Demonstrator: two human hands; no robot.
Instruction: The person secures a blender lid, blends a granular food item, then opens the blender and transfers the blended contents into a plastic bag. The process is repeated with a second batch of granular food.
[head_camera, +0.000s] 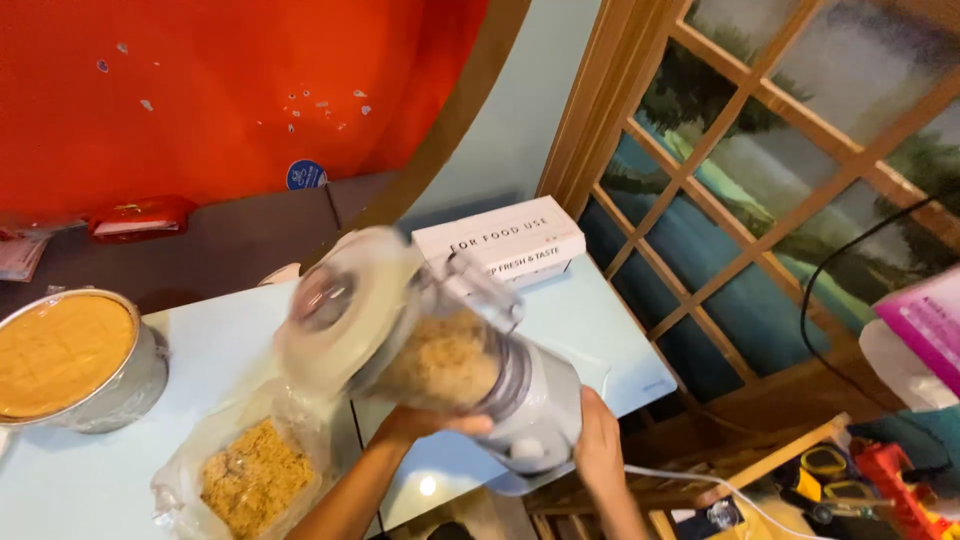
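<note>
Two hands on tilted grey blender with clear jar of tan crumbs (470, 365), held above pale blue surface (590, 330). Head view only: left hand (425, 425) cups under jar, grip closed around it; right hand (598, 445) clamps grey motor base. Jar mouth with clear lid leans toward open clear plastic bag of tan crumbs (250, 475), lying just below-left. Round foil-wrapped pan with tan crust (75, 360) sits well apart at left. Advice: keep base supported, tilt slowly, aim mouth over bag opening, mind white cord (690, 480).
</note>
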